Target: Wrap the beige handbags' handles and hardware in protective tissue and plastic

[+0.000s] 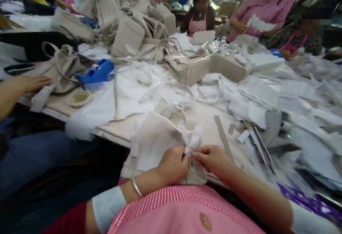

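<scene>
A beige handbag (pixel 157 138) lies at the table's front edge, close against my apron. White wrapping paper (pixel 193 138) stands bunched up at its right side, near a looped strap (pixel 188 116). My left hand (pixel 175 164) is closed on the lower end of this paper, with its wrist over the bag. From the right, my right hand (pixel 213 159) pinches at the same spot, thumb and finger together. The two hands' fingertips meet, so exactly what lies between them is partly hidden. A flat beige strip (pixel 223 136) lies beyond my right hand.
A blue tape dispenser (pixel 98 72) and a small round dish (pixel 79 98) are at the left, by another person's hand (pixel 34 83). Beige bags (pixel 128 34) are heaped at the back. White sheets and plastic (pixel 307 120) cover the right. Several co-workers are across the table.
</scene>
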Available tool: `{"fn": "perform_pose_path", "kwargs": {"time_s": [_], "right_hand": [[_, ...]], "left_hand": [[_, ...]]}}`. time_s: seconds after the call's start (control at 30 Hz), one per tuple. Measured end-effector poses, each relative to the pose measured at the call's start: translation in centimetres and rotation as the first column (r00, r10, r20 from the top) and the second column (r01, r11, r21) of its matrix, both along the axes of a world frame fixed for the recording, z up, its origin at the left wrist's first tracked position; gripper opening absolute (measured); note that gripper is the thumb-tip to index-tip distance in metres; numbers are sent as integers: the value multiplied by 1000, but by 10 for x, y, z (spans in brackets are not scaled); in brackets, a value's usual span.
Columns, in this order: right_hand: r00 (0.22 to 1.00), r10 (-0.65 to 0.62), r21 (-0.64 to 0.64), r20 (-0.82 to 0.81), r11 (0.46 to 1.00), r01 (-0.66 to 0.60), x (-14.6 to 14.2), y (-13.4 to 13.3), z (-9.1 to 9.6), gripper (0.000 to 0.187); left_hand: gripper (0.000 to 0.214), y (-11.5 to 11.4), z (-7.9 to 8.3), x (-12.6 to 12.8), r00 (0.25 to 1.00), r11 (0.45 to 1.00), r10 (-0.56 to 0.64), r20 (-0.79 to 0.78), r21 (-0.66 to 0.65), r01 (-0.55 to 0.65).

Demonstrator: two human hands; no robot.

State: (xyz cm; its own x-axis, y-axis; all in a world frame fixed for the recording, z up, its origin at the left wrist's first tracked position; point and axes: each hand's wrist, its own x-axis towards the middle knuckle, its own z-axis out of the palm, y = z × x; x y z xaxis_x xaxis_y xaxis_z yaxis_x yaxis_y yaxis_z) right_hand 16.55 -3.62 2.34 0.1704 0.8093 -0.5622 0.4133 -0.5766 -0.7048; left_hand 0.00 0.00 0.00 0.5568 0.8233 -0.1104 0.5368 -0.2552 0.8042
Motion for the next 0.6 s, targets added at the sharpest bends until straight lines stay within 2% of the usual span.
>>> {"fn": "perform_pose_path", "kwargs": {"time_s": [0.2, 0.33, 0.43, 0.6], "right_hand": [[998, -32, 14, -53, 999, 33, 1, 1, 0, 18], [993, -60, 75, -97, 995, 68, 0, 3, -2, 15], [967, -94, 103, -236, 987, 120, 1, 3, -9, 13], [866, -119, 78, -486, 981, 178, 7, 3, -28, 23]], "left_hand": [[27, 0, 5, -1, 999, 998, -12, 38, -59, 14], [29, 4, 7, -3, 990, 982, -44, 133, -174, 67], [31, 8, 10, -5, 978, 950, -35, 203, -297, 95], [34, 11, 10, -6, 965, 894, 4, 263, -434, 115]]}}
